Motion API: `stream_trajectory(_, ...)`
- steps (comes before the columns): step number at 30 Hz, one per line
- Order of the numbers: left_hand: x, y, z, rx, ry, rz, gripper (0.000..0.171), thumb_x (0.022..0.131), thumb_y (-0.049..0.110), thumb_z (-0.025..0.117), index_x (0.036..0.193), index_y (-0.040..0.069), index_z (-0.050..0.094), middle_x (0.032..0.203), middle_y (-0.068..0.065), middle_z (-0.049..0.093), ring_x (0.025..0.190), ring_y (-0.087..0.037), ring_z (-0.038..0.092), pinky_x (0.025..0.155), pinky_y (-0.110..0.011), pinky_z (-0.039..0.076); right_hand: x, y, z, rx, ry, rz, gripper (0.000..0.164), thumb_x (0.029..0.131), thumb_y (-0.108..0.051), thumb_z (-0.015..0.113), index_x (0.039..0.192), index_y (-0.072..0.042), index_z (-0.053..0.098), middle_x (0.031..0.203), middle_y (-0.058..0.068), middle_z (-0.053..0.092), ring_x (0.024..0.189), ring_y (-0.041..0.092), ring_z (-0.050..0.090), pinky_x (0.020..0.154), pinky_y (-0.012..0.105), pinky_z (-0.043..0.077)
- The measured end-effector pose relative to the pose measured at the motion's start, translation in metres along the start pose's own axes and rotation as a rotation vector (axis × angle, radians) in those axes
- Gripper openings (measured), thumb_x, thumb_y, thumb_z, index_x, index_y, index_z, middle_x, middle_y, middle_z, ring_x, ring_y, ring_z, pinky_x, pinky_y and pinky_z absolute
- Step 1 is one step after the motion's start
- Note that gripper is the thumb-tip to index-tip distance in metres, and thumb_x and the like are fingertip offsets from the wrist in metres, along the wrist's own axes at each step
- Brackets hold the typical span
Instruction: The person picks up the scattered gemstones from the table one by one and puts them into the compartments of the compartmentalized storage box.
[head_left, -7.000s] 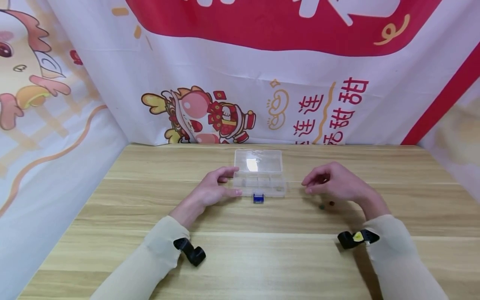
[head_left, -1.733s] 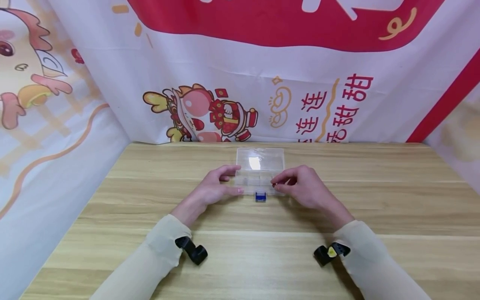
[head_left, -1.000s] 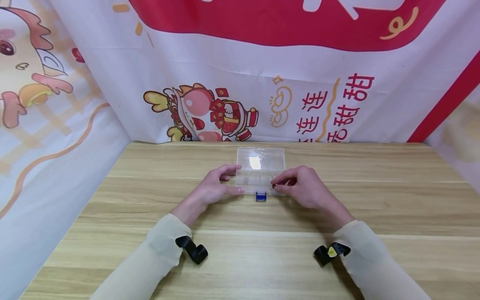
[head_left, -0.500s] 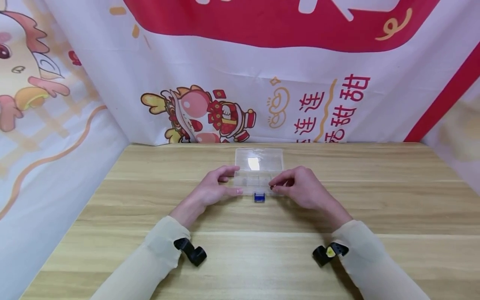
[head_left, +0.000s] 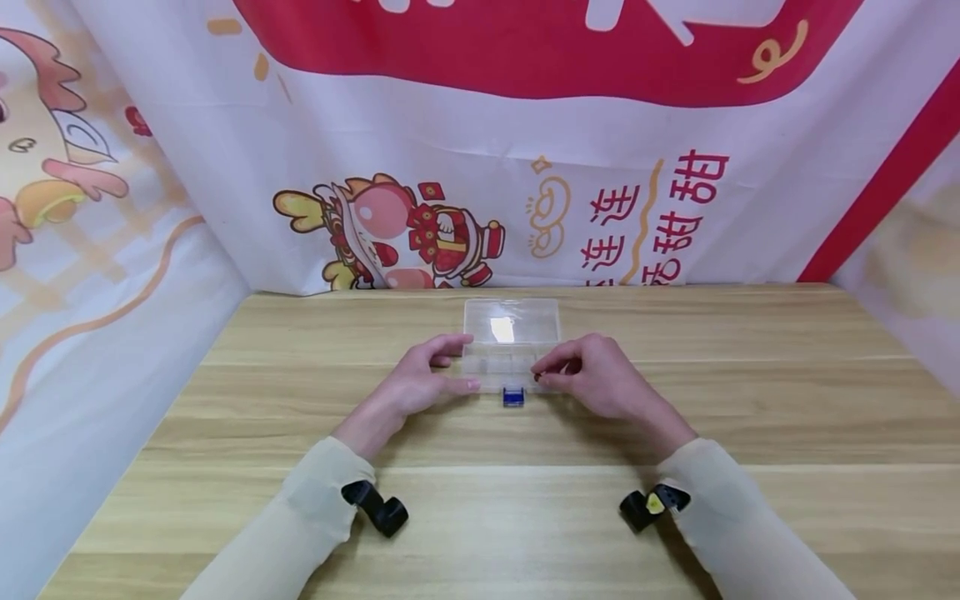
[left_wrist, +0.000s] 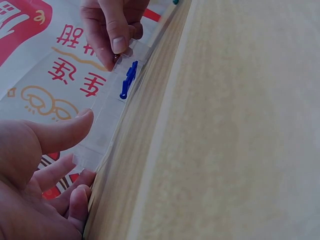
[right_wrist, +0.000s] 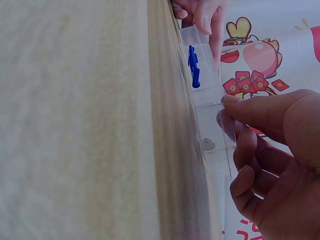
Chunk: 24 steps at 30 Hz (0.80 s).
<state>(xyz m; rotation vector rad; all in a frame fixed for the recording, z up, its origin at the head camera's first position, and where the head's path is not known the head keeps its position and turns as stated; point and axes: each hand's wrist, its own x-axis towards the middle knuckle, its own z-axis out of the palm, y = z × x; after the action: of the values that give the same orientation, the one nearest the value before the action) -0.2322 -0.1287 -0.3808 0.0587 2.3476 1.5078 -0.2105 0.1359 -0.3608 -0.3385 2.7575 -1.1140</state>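
A clear plastic compartment box (head_left: 487, 385) stands on the table with its lid (head_left: 532, 321) raised at the back. My left hand (head_left: 423, 379) holds the box's left end, thumb along the front and fingers behind. My right hand (head_left: 600, 377) is over the right part of the box, pinching a small dark red piece (head_left: 537, 377) between thumb and fingertips; its exact kind is too small to tell. A blue latch (right_wrist: 193, 66) sticks out from the box front. In the right wrist view, a small pale piece (right_wrist: 209, 144) lies in one compartment.
The wood-grain table (head_left: 480, 508) runs up to a printed cloth backdrop (head_left: 420, 125). A small green piece (left_wrist: 175, 2) shows at the top edge of the left wrist view. Black wrist cameras (head_left: 386, 512) are strapped on both sleeves.
Seven seconds ago my right hand was right of the box, near two small pieces on the table. It has moved left to the box with a dark red piece. The left hand keeps its place.
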Motion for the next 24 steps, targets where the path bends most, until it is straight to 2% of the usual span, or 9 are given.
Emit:
stream_trajectory(12,-0.001,0.001,-0.001,-0.002,-0.003,0.003,0.068,0.078,0.025,0.083,0.138,0.037,0.053,0.140,0.008,0.050,0.130,-0.022,0.040,0.115,-0.049,0.031,-0.001,0.002,-0.007,0.012,0.008,0.013,0.015,0.088,-0.023,0.075,0.102,-0.026,0.077,0.096,-0.006,0.069,0.085,0.020,0.057,0.071,0.033,0.050)
stream_trajectory(19,0.000,-0.001,-0.001,-0.004,-0.002,0.004,0.068,0.077,0.025,0.084,0.137,0.038,0.053,0.140,0.009,0.050,0.130,-0.021,0.040,0.115,-0.048,0.031,-0.007,0.006,-0.026,-0.007,0.020,-0.014,0.016,0.089,-0.025,0.074,0.105,-0.023,0.077,0.097,-0.006,0.071,0.086,0.020,0.058,0.073,0.034,0.050)
stream_trajectory(24,0.000,-0.001,0.000,-0.011,0.000,0.002,0.068,0.077,0.024,0.085,0.136,0.037,0.054,0.139,0.009,0.051,0.129,-0.021,0.041,0.114,-0.048,0.032,-0.010,0.017,-0.040,0.011,0.024,-0.036,0.019,0.089,-0.027,0.073,0.108,-0.024,0.076,0.098,-0.005,0.071,0.087,0.020,0.059,0.074,0.034,0.050)
